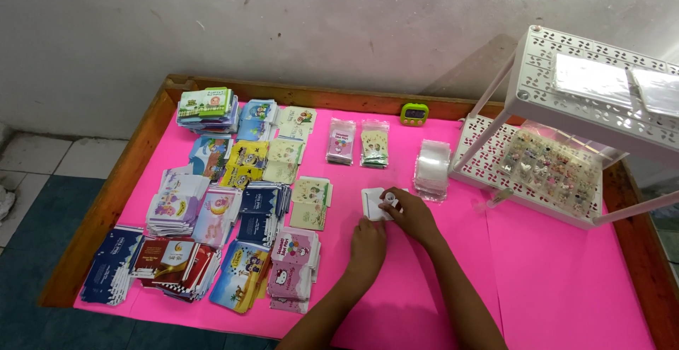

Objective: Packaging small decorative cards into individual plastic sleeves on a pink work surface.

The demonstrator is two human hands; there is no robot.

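Holding the white card (370, 202) flat at frame centre, the left hand (367, 246) presses it to the table (566, 279), fingers closed. The right hand (412, 215) pinches a small piece (390, 198) over it; keep edges aligned.

Stacks of printed envelopes (212, 201) are spread over the left half of the desk (566, 286). Two packets (357, 142) are laid behind the small card (373, 201), with a timer (414, 113) further back. A pile of clear sleeves (432, 169) is set just right of the card, and a perforated rack (587, 123) is placed at the far right.
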